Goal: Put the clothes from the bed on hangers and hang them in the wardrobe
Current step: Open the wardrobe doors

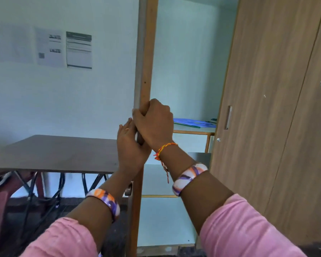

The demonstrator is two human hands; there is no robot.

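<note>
The wardrobe (189, 71) stands ahead with its left door (146, 52) swung out, seen edge-on as a narrow brown strip. My right hand (154, 123) is wrapped around that door edge at mid height. My left hand (130, 143) lies flat against the door's outer face just below, fingers together and pointing up. Inside, pale shelves show, and a blue hanger (193, 122) lies on one shelf (193, 130). No clothes and no bed are in view.
The wardrobe's right door (267, 108) is closed, with a metal handle (228, 117). A brown table (54, 154) stands to the left against the wall, with cables and a dark red chair (0, 197) beneath. Papers (78, 50) are stuck on the wall.
</note>
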